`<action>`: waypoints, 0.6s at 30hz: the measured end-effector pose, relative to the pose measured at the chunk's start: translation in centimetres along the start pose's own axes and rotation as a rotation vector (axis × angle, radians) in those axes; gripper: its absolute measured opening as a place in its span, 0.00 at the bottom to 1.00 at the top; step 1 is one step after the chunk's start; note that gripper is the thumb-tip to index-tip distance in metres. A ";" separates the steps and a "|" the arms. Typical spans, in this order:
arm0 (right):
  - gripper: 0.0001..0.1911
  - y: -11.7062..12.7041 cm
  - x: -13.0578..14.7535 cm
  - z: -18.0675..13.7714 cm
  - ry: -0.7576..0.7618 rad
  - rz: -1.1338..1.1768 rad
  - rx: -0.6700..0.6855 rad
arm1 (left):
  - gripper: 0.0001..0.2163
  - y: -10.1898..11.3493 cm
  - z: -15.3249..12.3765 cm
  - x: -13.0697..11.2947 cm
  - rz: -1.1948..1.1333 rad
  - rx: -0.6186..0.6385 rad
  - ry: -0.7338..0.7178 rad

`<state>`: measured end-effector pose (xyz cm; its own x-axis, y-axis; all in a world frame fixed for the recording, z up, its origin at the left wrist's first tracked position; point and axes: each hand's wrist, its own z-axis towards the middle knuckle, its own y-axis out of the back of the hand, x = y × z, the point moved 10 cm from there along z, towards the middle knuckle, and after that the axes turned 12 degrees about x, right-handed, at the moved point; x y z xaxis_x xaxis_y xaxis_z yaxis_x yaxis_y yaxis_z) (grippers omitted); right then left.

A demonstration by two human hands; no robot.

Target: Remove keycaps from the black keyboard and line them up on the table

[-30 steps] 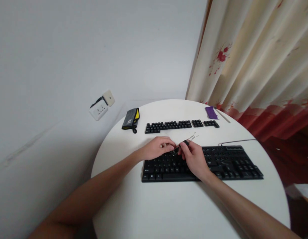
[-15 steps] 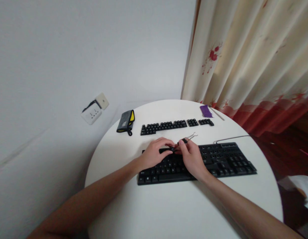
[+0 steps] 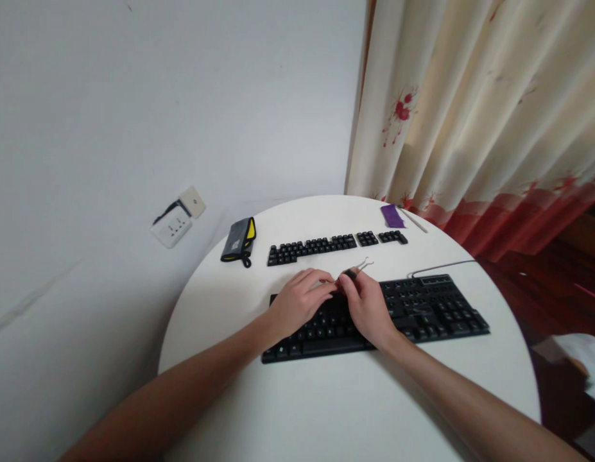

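A black keyboard [image 3: 355, 344] lies on the white table under both my hands, with keycaps on its front rows. My right hand [image 3: 370, 311] is closed round a keycap puller [image 3: 362, 263] with a dark grip; its two bent wire ends point up and away from me. Over the keyboard's left part is my left hand [image 3: 300, 301], thumb and fingers brought together by the right fingertips. Whatever sits between those left fingers is hidden. Behind the hands, loose black keycaps [image 3: 326, 245] stand in rows, in several groups.
A grey and yellow pouch [image 3: 238, 240] lies at the back left. At the back right are a purple cloth [image 3: 392, 216] and a thin pale stick [image 3: 415, 221]. The keyboard cable [image 3: 441, 265] runs right over the table edge [image 3: 511, 308]. Wall and curtain [image 3: 422, 128] stand behind.
My left thumb and fingers have closed together; a dark piece seen between them before is now hidden. The right hand keeps the puller. The whole view has shifted slightly.
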<state>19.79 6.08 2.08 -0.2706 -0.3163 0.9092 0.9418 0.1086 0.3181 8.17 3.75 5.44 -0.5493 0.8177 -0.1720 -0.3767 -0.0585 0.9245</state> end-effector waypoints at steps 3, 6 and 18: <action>0.15 0.2 0.1 0.1 -0.001 0.008 0.006 | 0.07 0.2 0.1 -0.2 0.006 -0.003 -0.018; 0.16 0.3 0.1 0.2 -0.003 0.026 0.012 | 0.07 0.1 0.1 -0.3 -0.021 -0.005 -0.036; 0.17 1.0 -0.4 0.4 -0.043 0.090 -0.025 | 0.07 5.2 -0.7 6.2 -0.144 -0.341 0.213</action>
<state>20.77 6.69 2.14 -0.1922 -0.2650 0.9449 0.9674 0.1107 0.2279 2.30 8.17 8.91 -0.6016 0.6970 -0.3902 -0.6661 -0.1680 0.7267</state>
